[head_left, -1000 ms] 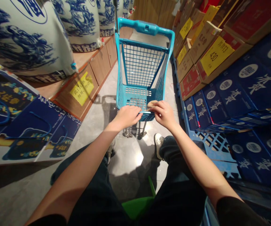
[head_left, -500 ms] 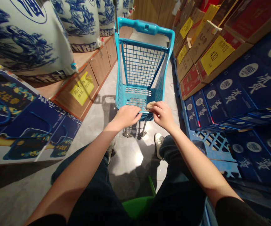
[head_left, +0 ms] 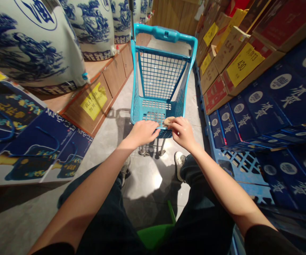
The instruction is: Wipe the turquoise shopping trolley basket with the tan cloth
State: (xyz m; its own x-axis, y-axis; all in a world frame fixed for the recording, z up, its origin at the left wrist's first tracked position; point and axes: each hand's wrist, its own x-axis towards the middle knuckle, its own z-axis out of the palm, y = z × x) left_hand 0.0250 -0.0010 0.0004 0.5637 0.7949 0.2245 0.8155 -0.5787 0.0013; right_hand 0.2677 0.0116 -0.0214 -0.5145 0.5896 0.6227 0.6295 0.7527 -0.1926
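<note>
A blue plastic shopping cart stands in front of me, its near rim under both hands. My left hand is closed over that rim, fingers across the top and thumb on my side. At the right part of the rim, my right hand pinches a small beige pad that looks like a cloth or sponge. Its fingers hide part of the pad, which lies against the rim's inner side. I see only mesh and plastic inside the basket.
Large blue-and-white jars line a wooden cabinet on the left, with printed boxes nearer me. Stacked blue cartons rest on a blue pallet at right. A green seat shows between my legs.
My right hand and the beige pad have shifted slightly to the left along the rim. My left hand keeps its place on the rim.
</note>
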